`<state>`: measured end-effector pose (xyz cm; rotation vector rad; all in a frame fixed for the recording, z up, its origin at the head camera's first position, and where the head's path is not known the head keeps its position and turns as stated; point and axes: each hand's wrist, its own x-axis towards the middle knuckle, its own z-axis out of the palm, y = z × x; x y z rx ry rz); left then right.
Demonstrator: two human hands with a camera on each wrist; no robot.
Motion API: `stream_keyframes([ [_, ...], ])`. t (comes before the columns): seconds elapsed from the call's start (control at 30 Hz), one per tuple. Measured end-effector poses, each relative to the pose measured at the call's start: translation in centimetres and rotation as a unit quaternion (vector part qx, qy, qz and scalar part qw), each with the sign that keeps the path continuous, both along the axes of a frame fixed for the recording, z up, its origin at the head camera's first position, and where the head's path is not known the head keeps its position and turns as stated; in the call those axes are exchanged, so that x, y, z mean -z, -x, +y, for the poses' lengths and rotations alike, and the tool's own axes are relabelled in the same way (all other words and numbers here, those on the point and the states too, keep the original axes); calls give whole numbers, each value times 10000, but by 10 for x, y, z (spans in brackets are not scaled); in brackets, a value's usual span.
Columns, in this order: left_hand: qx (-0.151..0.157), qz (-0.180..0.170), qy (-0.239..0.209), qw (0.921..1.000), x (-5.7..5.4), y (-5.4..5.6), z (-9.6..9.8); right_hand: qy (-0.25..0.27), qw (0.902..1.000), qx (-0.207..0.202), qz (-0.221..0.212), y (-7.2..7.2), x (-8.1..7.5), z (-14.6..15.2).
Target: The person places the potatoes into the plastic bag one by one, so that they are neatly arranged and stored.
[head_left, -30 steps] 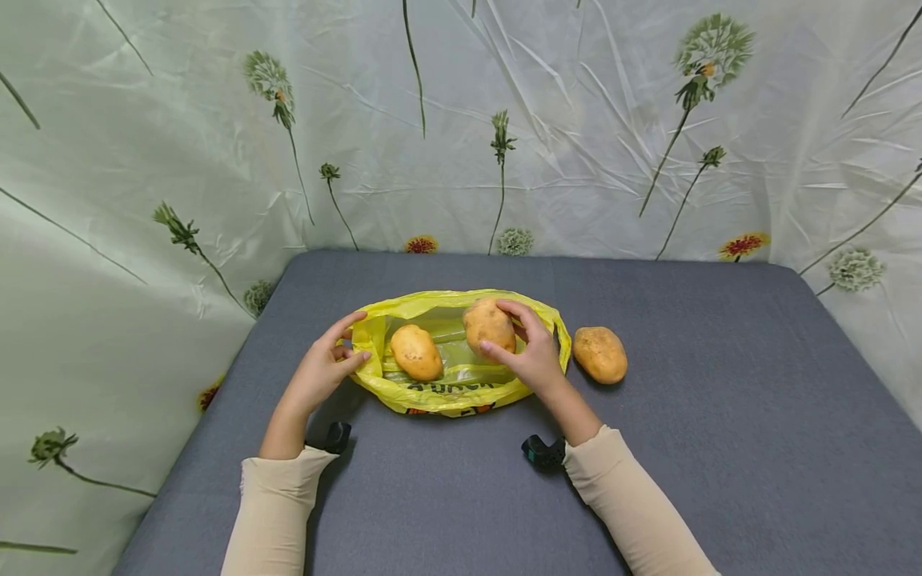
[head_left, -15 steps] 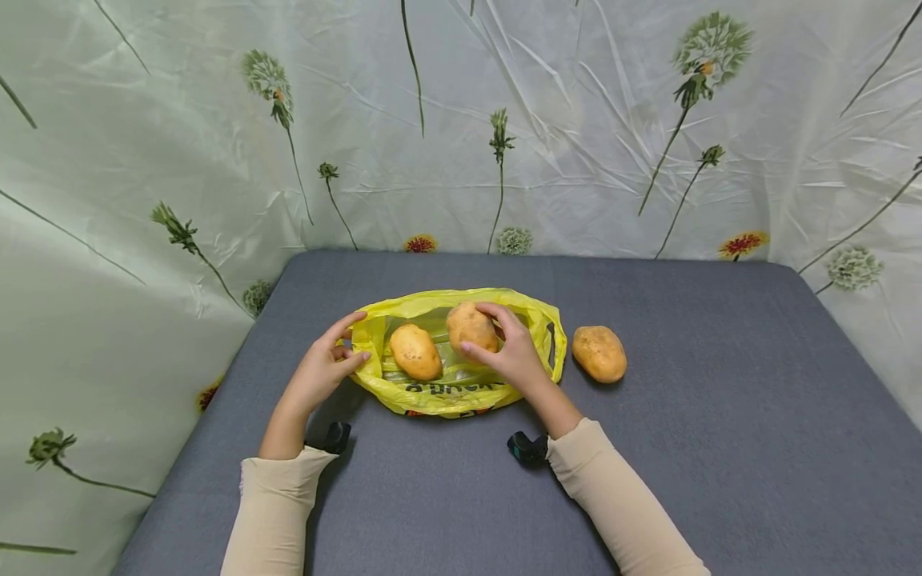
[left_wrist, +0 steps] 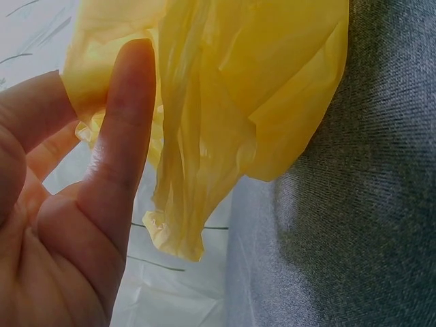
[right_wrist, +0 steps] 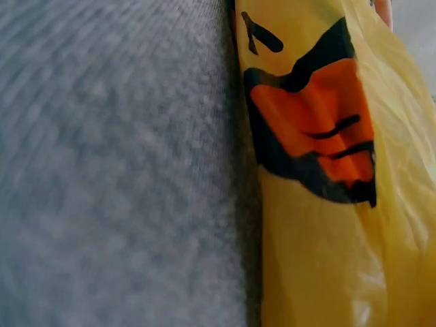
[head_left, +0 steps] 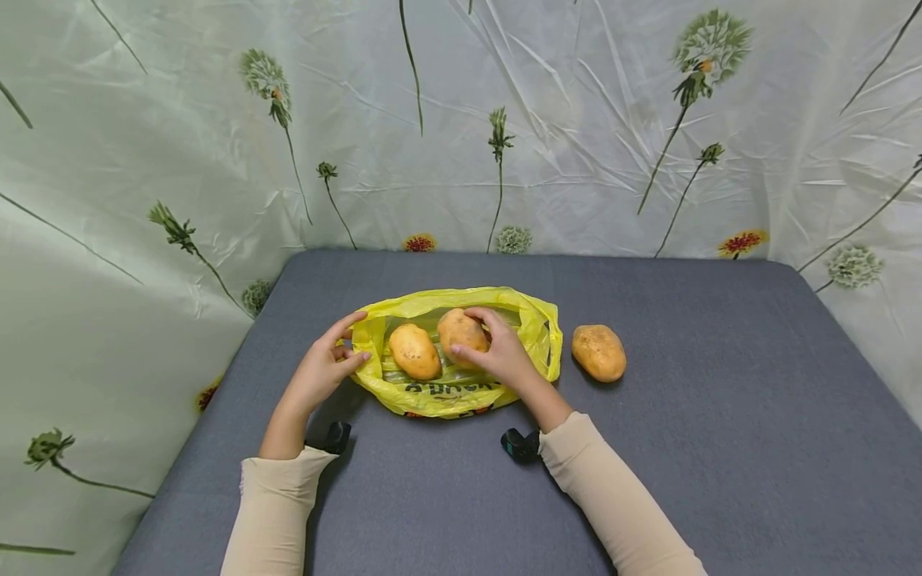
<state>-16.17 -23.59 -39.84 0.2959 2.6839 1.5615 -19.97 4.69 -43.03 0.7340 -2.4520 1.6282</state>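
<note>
A yellow plastic bag (head_left: 432, 406) lies on the table with its mouth spread wide. My left hand (head_left: 322, 366) holds the bag's left rim between thumb and fingers. In the left wrist view the thumb (left_wrist: 126, 116) lies against the yellow film, and some fingers are partly hidden behind it. Inside the bag, on the left, rests one potato (head_left: 414, 352). My right hand (head_left: 504, 352) grips a second potato (head_left: 459, 334) within the bag's opening, just right of the first. The right wrist view shows the bag's printed side (right_wrist: 313, 129), hiding most of that hand.
A third potato (head_left: 599, 353) lies on the grey table (head_left: 720, 416), to the right of the bag. Behind the table hangs a pale curtain (head_left: 591, 120) with a flower print.
My right hand has moved left and slightly toward me with its potato, closer to the potato in the bag. The bag's right rim has shifted slightly left. My left hand has stayed put.
</note>
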Motion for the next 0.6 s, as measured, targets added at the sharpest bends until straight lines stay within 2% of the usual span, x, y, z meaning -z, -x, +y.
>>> stream_keyframes([
  [0.17,-9,-38,-23,10000,0,0,1,-394,9990,-55,-208,1,1,-4],
  [0.3,-8,-132,-52,9999,-2,0,2,-484,9980,-124,-393,2,0,-6],
  [0.6,11,-134,-58,9999,-26,-13,12,-572,9950,-313,-756,4,0,-5],
])
